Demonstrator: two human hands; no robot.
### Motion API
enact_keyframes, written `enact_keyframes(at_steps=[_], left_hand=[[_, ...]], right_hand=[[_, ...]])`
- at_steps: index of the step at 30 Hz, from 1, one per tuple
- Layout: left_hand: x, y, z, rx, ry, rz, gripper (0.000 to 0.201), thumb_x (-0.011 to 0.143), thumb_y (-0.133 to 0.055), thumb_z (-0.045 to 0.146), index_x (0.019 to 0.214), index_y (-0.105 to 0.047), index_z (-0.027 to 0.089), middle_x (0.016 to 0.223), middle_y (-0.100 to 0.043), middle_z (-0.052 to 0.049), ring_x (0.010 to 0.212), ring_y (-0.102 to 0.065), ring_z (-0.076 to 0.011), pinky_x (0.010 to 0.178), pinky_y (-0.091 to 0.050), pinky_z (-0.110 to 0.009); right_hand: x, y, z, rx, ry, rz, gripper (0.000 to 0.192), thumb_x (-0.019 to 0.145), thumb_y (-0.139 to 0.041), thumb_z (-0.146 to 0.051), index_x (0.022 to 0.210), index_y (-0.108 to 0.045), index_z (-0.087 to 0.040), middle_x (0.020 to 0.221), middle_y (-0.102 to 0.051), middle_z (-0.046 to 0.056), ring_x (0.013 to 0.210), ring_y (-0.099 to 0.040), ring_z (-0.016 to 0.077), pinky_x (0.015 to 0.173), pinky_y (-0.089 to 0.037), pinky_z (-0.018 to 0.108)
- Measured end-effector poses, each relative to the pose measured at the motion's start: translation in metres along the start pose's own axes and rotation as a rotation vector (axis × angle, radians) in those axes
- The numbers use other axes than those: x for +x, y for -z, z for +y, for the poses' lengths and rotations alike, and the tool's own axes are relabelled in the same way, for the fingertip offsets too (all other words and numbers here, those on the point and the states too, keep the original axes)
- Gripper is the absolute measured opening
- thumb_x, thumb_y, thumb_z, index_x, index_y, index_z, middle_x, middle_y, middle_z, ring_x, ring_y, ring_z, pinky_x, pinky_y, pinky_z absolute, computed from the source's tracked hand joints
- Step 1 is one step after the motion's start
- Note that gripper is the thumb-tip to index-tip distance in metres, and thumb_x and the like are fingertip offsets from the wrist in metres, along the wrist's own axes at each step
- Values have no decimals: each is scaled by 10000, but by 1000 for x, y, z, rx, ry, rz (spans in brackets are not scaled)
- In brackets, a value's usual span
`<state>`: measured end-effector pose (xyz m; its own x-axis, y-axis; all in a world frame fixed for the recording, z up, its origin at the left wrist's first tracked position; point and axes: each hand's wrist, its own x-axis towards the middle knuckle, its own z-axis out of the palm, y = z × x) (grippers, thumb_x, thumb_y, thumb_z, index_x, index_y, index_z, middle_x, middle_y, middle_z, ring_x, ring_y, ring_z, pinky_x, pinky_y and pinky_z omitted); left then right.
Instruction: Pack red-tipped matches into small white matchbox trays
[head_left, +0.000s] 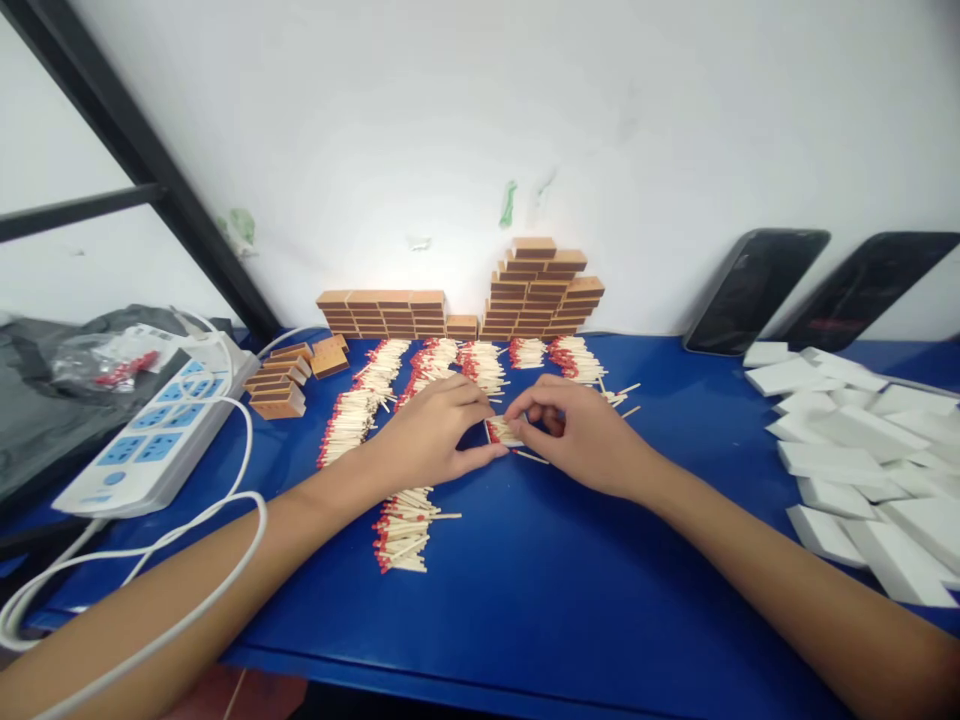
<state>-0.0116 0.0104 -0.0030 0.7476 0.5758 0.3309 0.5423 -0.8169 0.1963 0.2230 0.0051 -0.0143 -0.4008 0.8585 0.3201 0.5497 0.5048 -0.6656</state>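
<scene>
A small white matchbox tray [487,432] with red-tipped matches [504,431] in it lies between my two hands over the blue table. My left hand [442,430] grips its left end, thumb in front and fingers behind. Bent over the right end, my right hand [574,430] has its thumb and forefinger pinched at the matches, and covers that end of the tray. One loose match [530,456] lies just in front of the tray. Rows of loose matches [349,425] spread behind and to the left of my left hand, partly covered by it.
Stacked brown matchbox sleeves [536,290] stand against the wall, with a few more [277,385] at left. White trays [847,440] are heaped at right, near two leaning phones [757,290]. A power strip [157,430] and white cable [251,520] lie at left, the cable crossing my left forearm.
</scene>
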Motion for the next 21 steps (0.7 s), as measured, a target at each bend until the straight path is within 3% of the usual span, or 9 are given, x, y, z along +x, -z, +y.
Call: enact_keyframes(at_steps=[11,17,21], left_hand=[[-2,-2,-1,1,-2,26,308,1007,-690,440,1119,-746,158,1096,-725,-101,1083,-650,-265,1002,-536,-446],[-3,-7,-1,21,-13,60,336,1017,-666,466,1092,-749,148,1072,-725,-107,1076,-651,-277,997,-537,-443],[-3,-11,-2,6,-9,53,340,1008,-677,451,1119,-740,136,1133,-738,-131,1107,-677,-301,1040,-540,-482]], right_hand=[[2,1,2,-25,-29,2,51,905,-677,-253,899,-713,-217,817,-553,-5,625,-498,137,598,-443,304],[-1,3,1,-212,193,141,86,972,-599,-183,965,-680,-212,861,-587,23,696,-539,156,673,-452,316],[-1,1,-16,-304,325,178,117,1015,-557,-194,1013,-674,-204,930,-644,58,761,-571,172,706,-453,323]])
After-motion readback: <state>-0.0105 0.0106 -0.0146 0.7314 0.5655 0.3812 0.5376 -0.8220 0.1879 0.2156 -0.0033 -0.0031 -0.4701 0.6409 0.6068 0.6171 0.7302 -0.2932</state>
